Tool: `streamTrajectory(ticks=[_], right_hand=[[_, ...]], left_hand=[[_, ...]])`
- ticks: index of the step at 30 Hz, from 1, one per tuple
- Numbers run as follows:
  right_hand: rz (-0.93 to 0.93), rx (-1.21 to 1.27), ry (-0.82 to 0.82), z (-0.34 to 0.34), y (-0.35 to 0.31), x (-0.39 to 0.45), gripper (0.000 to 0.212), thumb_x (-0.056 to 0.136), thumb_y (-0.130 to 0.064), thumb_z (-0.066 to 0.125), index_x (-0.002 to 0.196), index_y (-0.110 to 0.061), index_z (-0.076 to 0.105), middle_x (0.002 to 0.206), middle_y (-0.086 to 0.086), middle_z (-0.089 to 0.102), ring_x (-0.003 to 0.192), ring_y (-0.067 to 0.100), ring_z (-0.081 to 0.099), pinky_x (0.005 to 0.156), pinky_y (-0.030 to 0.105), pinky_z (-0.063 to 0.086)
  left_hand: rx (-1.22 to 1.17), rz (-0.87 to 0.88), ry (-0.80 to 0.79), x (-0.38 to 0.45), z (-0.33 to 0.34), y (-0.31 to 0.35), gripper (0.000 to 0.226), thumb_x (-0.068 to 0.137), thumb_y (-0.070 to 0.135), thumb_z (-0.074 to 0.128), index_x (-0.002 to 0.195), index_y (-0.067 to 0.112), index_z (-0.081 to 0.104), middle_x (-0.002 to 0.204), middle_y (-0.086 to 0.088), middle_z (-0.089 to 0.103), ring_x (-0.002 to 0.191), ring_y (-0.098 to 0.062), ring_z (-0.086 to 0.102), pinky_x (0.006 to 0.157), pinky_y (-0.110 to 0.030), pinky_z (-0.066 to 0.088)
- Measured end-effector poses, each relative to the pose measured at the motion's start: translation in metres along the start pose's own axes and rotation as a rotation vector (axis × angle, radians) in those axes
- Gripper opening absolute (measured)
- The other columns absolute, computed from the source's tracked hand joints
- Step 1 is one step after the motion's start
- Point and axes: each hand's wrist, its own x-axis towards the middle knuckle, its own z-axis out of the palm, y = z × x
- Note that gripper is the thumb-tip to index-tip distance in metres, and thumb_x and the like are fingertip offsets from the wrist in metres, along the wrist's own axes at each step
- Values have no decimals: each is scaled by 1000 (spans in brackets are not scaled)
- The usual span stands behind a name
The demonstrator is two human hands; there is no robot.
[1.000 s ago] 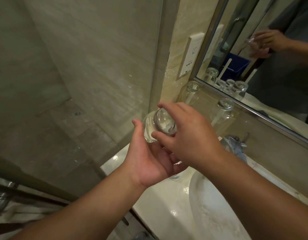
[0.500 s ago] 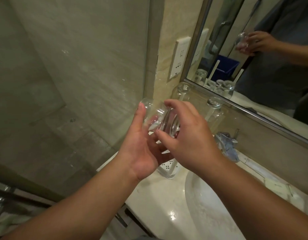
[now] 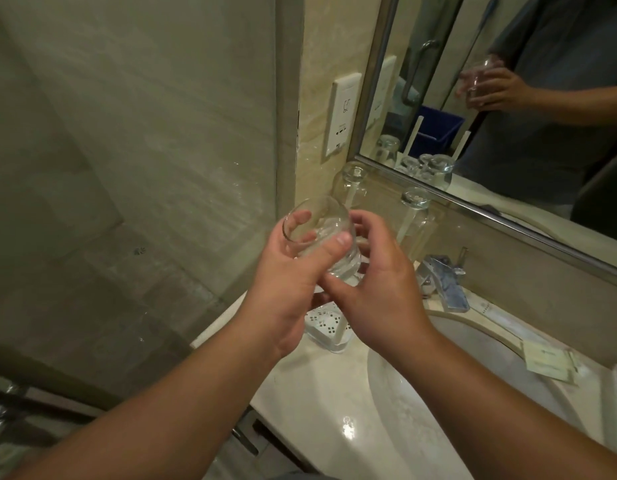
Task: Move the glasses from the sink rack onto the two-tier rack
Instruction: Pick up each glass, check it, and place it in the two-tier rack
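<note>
Both hands on one clear glass point(image 3: 319, 233), held tilted, mouth far-left: left hand point(image 3: 286, 275) wraps its side, thumb across; right hand point(image 3: 376, 289) fingers curl round base.

Left hand point(image 3: 286, 282) and right hand point(image 3: 379, 289) together, fingers point(image 3: 338, 244) curled.

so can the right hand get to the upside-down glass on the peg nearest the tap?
Probably yes. The right hand sits just in front of that upturned glass with nothing between them, but its fingers are on the held glass, which the left hand also grips.
</note>
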Motion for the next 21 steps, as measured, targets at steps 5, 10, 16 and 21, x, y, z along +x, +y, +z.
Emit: streamTrajectory(ticks=[5, 10, 16, 21], right_hand=[[43, 21, -28, 0, 12, -12, 78, 70, -28, 82, 133, -35, 36, 123, -10, 59, 112, 10, 58, 91, 37, 51], [76, 0, -14, -9, 22, -22, 78, 72, -29, 81, 137, -28, 38, 130, -7, 55, 117, 9, 53, 95, 33, 49], [126, -11, 60, -30, 36, -38, 77, 70, -34, 80, 136, -28, 40, 128, -16, 45, 111, -3, 45, 86, 1, 33], [198, -35, 138, -59, 56, -58, 81, 69, -36, 82, 136, -28, 39, 131, -14, 44, 113, -3, 44, 88, 5, 35]], left_hand=[[137, 146, -11, -4, 1, -18, 67, 69, 4, 87, 121, 35, 58, 119, 12, 56, 91, -4, 72, 70, -24, 56], [213, 145, -49, -6, 8, -27, 73, 59, 15, 89, 121, 39, 58, 119, 14, 55, 93, -4, 71, 72, -22, 56], [301, 120, -104, -8, 30, -41, 70, 55, 23, 89, 114, 46, 60, 124, 13, 55, 95, -4, 70, 76, -26, 57], [403, 68, -189, -13, 60, -61, 76, 47, 36, 90, 114, 54, 58, 124, 12, 53, 100, -3, 68, 83, -27, 57]])
